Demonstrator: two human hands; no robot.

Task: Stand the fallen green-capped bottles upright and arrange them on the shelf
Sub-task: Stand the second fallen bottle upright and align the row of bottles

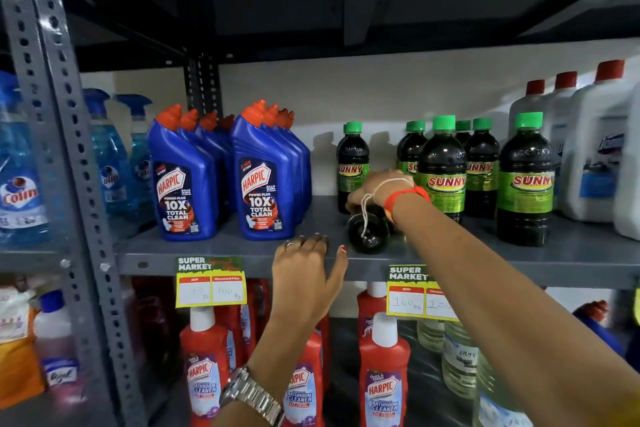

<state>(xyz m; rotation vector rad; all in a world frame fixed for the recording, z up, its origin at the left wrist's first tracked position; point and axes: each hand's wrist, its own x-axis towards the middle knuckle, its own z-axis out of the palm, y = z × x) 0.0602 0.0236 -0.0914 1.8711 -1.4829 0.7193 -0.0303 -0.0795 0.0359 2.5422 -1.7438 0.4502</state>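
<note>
A dark bottle lies on its side on the grey shelf, its base toward me and its cap hidden. My right hand reaches over it and grips its far end. My left hand rests on the shelf's front edge, fingers apart, holding nothing. Several green-capped Sunny bottles stand upright: one just behind my right hand, and a group to the right with the nearest one at the front.
Blue Harpic bottles stand in two rows left of the gap. White jugs with red caps stand at far right. Price tags hang on the shelf edge. Red Harpic bottles fill the shelf below.
</note>
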